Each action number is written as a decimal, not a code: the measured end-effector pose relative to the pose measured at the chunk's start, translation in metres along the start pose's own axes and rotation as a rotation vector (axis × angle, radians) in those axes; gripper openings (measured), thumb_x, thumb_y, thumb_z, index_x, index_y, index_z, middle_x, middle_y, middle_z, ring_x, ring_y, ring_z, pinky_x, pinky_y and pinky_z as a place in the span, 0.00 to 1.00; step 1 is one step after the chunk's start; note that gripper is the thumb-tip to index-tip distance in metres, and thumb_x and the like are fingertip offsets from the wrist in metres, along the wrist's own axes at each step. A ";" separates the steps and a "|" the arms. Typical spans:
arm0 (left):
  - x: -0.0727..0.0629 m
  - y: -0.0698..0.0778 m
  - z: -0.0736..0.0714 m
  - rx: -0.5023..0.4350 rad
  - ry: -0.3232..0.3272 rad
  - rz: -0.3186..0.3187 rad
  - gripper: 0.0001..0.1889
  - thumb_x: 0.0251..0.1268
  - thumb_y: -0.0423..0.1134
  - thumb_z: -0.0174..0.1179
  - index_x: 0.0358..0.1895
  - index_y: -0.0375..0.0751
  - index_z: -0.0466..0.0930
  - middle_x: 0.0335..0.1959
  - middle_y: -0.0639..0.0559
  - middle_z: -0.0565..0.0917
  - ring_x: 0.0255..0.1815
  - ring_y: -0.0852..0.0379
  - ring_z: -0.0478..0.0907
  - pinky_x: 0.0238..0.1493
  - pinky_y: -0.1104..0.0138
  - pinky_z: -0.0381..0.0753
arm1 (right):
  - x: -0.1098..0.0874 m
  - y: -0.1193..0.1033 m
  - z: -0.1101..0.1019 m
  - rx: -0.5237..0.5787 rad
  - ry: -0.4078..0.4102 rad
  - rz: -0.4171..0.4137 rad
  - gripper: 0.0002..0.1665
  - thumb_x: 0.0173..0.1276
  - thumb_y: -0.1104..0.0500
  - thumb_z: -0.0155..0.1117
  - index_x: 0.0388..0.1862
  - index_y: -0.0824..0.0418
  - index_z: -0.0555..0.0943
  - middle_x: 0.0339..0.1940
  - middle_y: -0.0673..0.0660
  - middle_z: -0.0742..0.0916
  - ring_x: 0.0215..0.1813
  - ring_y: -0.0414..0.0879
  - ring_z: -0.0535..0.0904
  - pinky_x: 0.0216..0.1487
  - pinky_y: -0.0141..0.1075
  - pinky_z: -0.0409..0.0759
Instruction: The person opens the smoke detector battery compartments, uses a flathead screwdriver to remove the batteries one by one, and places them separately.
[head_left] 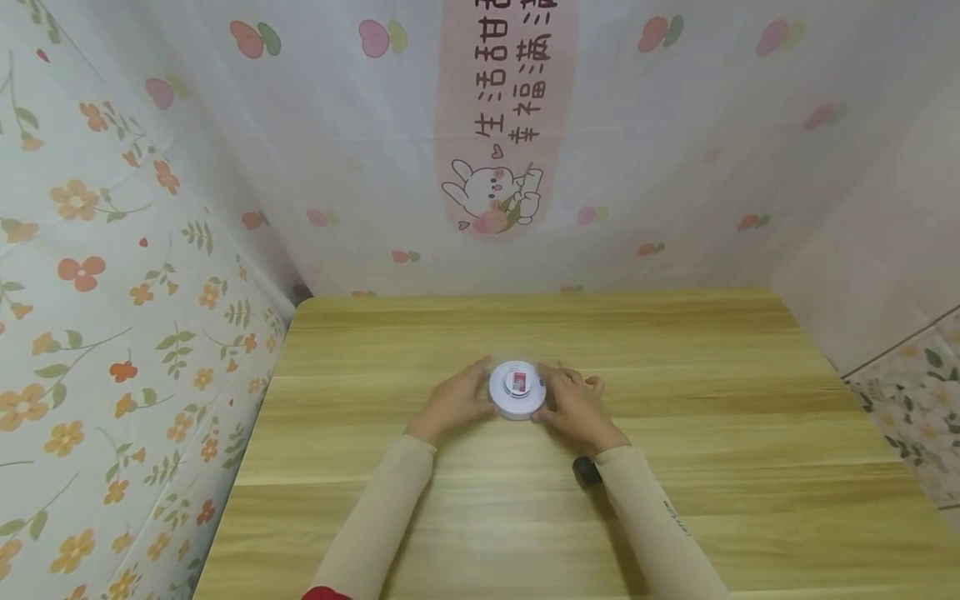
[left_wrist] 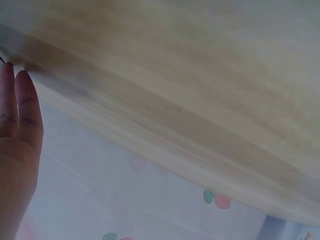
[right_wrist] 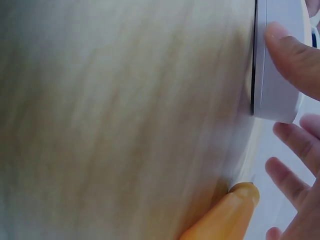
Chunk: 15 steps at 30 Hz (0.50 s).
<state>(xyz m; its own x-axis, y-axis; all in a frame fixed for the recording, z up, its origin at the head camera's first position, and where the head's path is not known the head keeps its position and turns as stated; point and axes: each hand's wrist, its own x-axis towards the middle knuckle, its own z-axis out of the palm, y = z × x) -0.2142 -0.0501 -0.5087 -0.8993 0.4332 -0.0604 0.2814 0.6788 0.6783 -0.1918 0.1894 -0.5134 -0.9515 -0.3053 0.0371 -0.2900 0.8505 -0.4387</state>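
Observation:
A white round device (head_left: 506, 407) rests on the wooden table between both hands. Its raised round centre carries a red and white label (head_left: 518, 382), and a small dark blue spot shows on its right side. My left hand (head_left: 455, 402) holds its left edge with thumb and fingers; in the left wrist view only two fingers (left_wrist: 29, 107) appear, away from the device. From the right, my right hand (head_left: 577, 408) grips the edge. In the right wrist view its thumb (right_wrist: 295, 57) presses the device's side wall (right_wrist: 280, 85), while other fingers spread apart beyond it.
An orange, round-ended object (right_wrist: 222, 215) of unclear kind lies near the right fingers. The wooden table (head_left: 360, 350) meets a printed curtain (head_left: 337, 150) behind and a flowered one (head_left: 112, 333) at left. A small black item (head_left: 587, 471) sits at the right wrist.

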 end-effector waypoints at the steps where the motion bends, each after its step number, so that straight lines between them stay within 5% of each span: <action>1: 0.001 0.000 0.000 0.001 -0.007 -0.005 0.46 0.52 0.45 0.70 0.75 0.42 0.56 0.69 0.43 0.71 0.70 0.45 0.68 0.70 0.51 0.66 | 0.000 0.000 0.000 0.007 -0.005 -0.001 0.49 0.53 0.48 0.75 0.71 0.58 0.66 0.67 0.59 0.77 0.69 0.60 0.66 0.58 0.57 0.52; 15: 0.004 0.001 0.003 0.033 -0.043 -0.020 0.37 0.56 0.43 0.68 0.70 0.41 0.66 0.69 0.43 0.71 0.73 0.42 0.63 0.73 0.50 0.60 | 0.001 -0.003 -0.001 0.051 -0.030 0.005 0.44 0.55 0.53 0.74 0.69 0.59 0.68 0.67 0.59 0.77 0.67 0.60 0.68 0.56 0.55 0.52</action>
<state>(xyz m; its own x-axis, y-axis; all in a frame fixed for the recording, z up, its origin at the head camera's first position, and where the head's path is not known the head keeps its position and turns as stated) -0.2167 -0.0461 -0.5108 -0.8896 0.4443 -0.1054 0.2752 0.7060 0.6526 -0.1917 0.1867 -0.5108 -0.9492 -0.3146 0.0086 -0.2792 0.8291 -0.4845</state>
